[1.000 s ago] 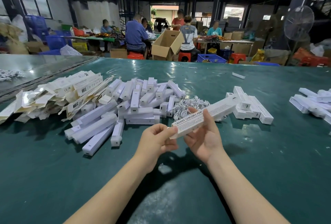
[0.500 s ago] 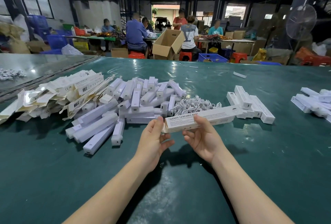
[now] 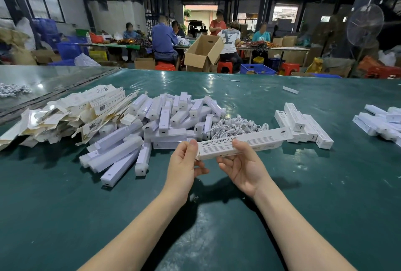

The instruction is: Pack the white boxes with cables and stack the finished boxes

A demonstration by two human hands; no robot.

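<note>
The head view looks down over a green table (image 3: 282,216) at both forearms, held out in front. Between the hands is one long white box (image 3: 253,143), printed "SMART SENSOR LAMP". It is lifted clear of the table, roughly level, with its far end pointing toward the right. The left hand (image 3: 184,162) pinches the near end, thumb over the top corner and fingers beneath. The right hand (image 3: 244,167) cradles the box just beside it, thumb on the upper face and fingers curled below. Both hands are therefore grasping the same box.

Just behind the box lies a tangle of white cables (image 3: 235,125). To its left is a heap of white bars (image 3: 171,116), and further left a spread of flat cartons (image 3: 71,114) that have not been folded up. To the right, the finished boxes (image 3: 303,122) sit in a small, loose stack. A second heap of boxes (image 3: 379,120) lies at the far right edge.

The step in hand looks like closing the near end flap (whether a cable is already inside cannot be seen). If the flap is shut, the next move calls for the right hand to carry the box rightward and lay it flat on the stack. It should line up with the boxes below so that it does not slide off.
</note>
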